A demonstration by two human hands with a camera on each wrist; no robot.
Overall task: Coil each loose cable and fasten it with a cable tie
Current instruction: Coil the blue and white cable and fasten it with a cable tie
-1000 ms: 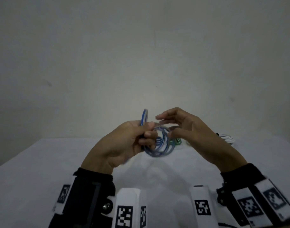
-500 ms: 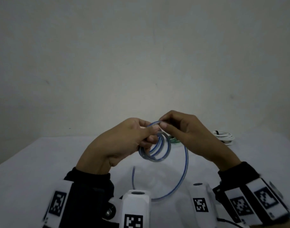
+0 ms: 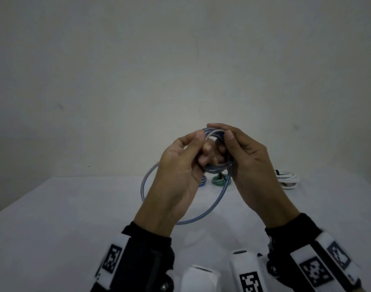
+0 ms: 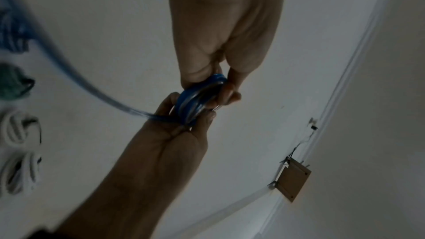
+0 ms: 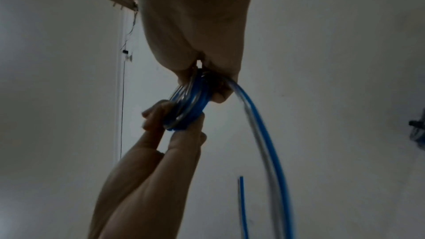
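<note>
A blue cable coil is held up above the white table between both hands. My left hand grips the coil's left side, thumb on top and fingers curled through the ring. The right hand pinches the coil's top right rim. A long loose loop of the same cable hangs below the hands and curves up behind the left hand. In the right wrist view the coil shows several turns, with the loose length trailing down. No cable tie is visible.
At the table's back lie tied bundles: a blue one, a green one and a white one. A plain wall stands behind. The left wrist view shows these bundles blurred at its left edge.
Both hands have risen and drawn close on the coil. The loose loop has swung left behind my left hand, and the right hand has shifted to the coil's top right rim.
</note>
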